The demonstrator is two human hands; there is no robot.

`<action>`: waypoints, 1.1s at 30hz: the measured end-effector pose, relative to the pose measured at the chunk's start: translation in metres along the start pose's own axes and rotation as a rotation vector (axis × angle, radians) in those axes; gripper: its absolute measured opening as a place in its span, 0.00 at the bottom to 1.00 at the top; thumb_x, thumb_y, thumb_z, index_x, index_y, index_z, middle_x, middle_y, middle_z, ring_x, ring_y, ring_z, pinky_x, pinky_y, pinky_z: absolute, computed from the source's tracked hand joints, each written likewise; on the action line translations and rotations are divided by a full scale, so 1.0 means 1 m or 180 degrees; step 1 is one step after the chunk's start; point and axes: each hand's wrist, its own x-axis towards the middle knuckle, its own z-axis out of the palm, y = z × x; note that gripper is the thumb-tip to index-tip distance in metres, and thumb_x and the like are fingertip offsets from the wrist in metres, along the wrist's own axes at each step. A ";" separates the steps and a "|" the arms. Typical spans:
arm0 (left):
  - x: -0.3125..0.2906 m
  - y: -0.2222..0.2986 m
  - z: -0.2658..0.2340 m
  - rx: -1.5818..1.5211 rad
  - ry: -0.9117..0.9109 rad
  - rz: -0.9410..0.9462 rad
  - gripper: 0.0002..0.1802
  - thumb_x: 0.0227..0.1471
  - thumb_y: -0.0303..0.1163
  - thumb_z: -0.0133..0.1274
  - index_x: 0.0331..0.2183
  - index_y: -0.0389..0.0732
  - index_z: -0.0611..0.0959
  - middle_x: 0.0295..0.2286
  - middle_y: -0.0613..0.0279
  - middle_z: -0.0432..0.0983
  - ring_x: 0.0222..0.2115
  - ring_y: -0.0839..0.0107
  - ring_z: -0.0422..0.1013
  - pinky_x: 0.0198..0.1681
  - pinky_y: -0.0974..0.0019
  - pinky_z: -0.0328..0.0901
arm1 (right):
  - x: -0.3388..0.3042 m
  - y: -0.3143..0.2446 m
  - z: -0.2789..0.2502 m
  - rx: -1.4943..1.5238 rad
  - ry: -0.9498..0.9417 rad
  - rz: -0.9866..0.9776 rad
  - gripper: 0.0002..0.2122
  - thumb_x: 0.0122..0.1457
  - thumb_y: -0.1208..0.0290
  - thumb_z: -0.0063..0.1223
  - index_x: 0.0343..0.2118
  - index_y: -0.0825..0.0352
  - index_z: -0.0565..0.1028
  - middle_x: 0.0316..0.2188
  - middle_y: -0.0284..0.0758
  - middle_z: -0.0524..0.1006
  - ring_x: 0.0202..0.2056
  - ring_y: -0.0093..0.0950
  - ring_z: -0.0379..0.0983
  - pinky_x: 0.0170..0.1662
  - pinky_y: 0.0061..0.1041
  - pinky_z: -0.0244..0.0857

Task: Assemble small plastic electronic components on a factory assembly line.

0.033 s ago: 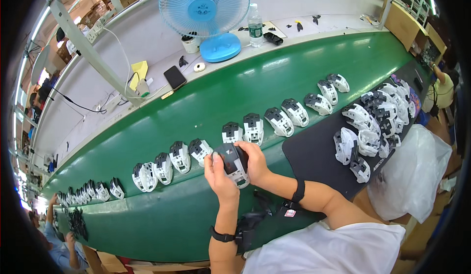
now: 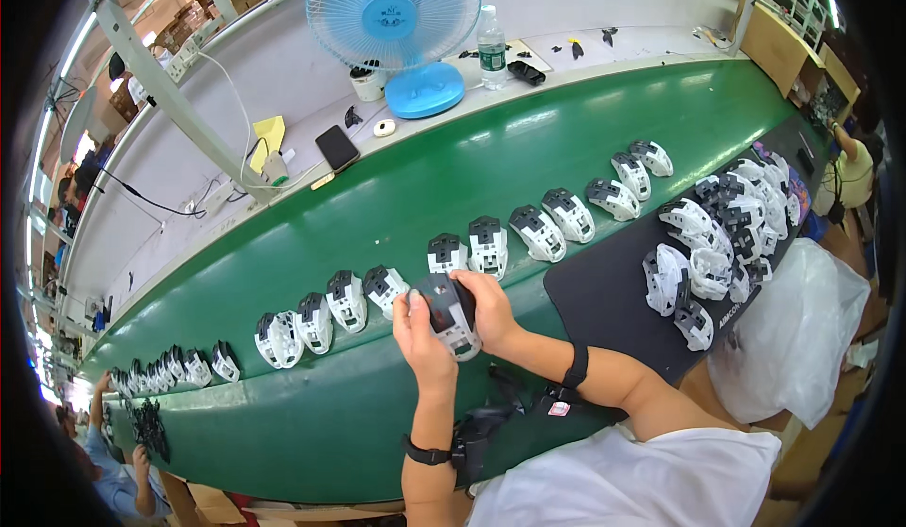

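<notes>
A computer mouse shell (image 2: 447, 302), dark on top and white at its lower end, is held above the green bench between both my hands. My left hand (image 2: 424, 346) closes on its left side, with the thumb on its upper face. From the right, my right hand (image 2: 490, 306) grips the other side. Just beyond it lie more white-and-black mouse shells (image 2: 488, 249), part of a loose row running from far right to far left. A black strap circles each of my forearms.
To the right, a black mat (image 2: 604, 291) bears a pile of mouse shells (image 2: 708, 225), beside a clear plastic bag (image 2: 788, 329). A blue fan (image 2: 425, 91), a water bottle (image 2: 492, 50) and a phone (image 2: 337, 149) stand along the back ledge. Another person (image 2: 118, 480) works at far left.
</notes>
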 end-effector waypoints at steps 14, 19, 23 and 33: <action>0.172 0.102 -0.354 0.4017 0.1754 0.0770 0.25 0.58 0.48 0.41 0.36 0.31 0.74 0.30 0.52 0.72 0.30 0.64 0.66 0.38 0.62 0.61 | -0.004 -0.053 -0.025 -0.5317 -0.4021 -0.0313 0.17 0.41 0.54 0.60 0.26 0.65 0.79 0.23 0.43 0.77 0.29 0.40 0.75 0.33 0.35 0.69; 0.179 0.076 -0.370 0.4336 0.2551 0.0991 0.23 0.55 0.47 0.44 0.40 0.35 0.73 0.35 0.47 0.73 0.38 0.52 0.69 0.40 0.53 0.63 | -0.006 -0.052 -0.034 -0.4104 -0.3874 -0.0364 0.13 0.42 0.62 0.60 0.18 0.68 0.72 0.24 0.40 0.77 0.29 0.36 0.75 0.30 0.34 0.66; 0.167 0.083 -0.362 0.6384 0.2476 0.1931 0.22 0.50 0.45 0.51 0.41 0.37 0.75 0.41 0.52 0.68 0.47 0.54 0.62 0.43 0.52 0.60 | 0.006 -0.050 -0.035 -0.2787 -0.3635 -0.0408 0.16 0.46 0.65 0.58 0.14 0.67 0.63 0.18 0.36 0.73 0.22 0.32 0.71 0.24 0.31 0.61; 0.148 0.079 -0.313 0.6643 0.0637 0.0978 0.30 0.49 0.56 0.47 0.34 0.34 0.81 0.53 0.49 0.59 0.58 0.47 0.46 0.56 0.44 0.45 | 0.013 -0.048 -0.035 -0.0973 -0.2727 0.0451 0.08 0.52 0.75 0.57 0.33 0.69 0.71 0.29 0.28 0.71 0.29 0.14 0.66 0.31 0.16 0.62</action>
